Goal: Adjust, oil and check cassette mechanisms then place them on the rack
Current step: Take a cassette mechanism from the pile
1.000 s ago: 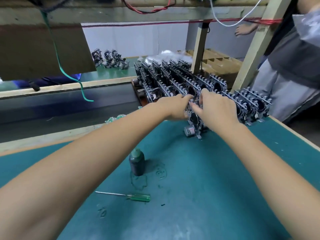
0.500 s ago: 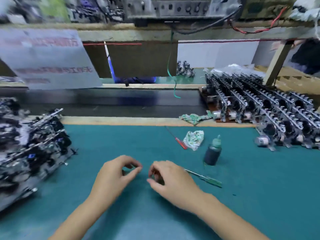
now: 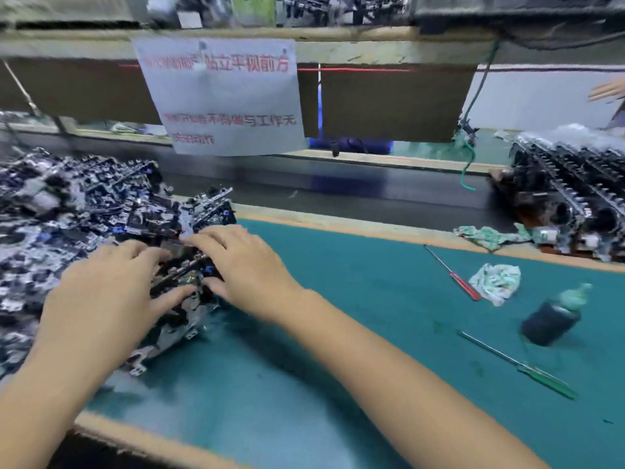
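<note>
My left hand [image 3: 111, 289] and right hand [image 3: 243, 265] grip a fresh mechanism [image 3: 184, 275] from the pile; rack [image 3: 568, 198] far right partly filled, oiling ahead

Open green counter [image 3: 355, 299] runs through the middle, from 6 o'clock up to 12. At 9 o'clock a heap of cassette mechanisms [image 3: 67, 225] blocks the left edge. Toward 3 o'clock lie a red screwdriver [image 3: 453, 274], crumpled rag [image 3: 497, 279], dark oil bottle [image 3: 551, 319] and green screwdriver [image 3: 521, 365]; the loaded rack [image 3: 571, 198] closes 2 o'clock.
</note>
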A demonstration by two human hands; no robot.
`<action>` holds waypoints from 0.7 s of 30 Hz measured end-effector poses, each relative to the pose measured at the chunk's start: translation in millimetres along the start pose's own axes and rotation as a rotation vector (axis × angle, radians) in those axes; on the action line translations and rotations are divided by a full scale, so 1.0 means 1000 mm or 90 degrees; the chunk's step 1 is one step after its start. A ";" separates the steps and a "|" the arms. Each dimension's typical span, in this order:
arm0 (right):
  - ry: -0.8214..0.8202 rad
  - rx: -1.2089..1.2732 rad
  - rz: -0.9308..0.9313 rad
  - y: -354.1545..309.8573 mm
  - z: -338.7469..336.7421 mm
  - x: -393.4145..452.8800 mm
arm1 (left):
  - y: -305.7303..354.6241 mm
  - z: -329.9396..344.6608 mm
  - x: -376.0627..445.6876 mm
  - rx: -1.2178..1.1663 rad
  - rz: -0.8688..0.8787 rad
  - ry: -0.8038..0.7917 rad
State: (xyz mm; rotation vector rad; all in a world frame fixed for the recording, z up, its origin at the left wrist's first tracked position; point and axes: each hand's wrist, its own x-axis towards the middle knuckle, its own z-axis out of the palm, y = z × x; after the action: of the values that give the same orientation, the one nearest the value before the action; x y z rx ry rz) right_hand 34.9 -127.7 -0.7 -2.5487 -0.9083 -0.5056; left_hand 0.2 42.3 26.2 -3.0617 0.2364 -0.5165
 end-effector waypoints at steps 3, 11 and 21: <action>-0.066 -0.112 -0.090 0.001 -0.003 0.017 | -0.012 -0.002 -0.003 -0.059 -0.056 -0.056; -0.055 -0.012 -0.103 0.002 -0.050 0.002 | 0.003 -0.029 -0.014 -0.223 0.113 0.078; -0.044 -0.109 0.133 0.058 -0.132 -0.144 | 0.142 -0.014 0.001 -0.341 0.420 0.004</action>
State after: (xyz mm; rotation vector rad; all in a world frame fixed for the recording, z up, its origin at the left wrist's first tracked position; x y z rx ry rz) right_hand -58.4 -305.4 34.3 -2.7918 -0.6342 -0.4517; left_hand -23.7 -97.9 31.9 -3.1388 1.5312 -0.4668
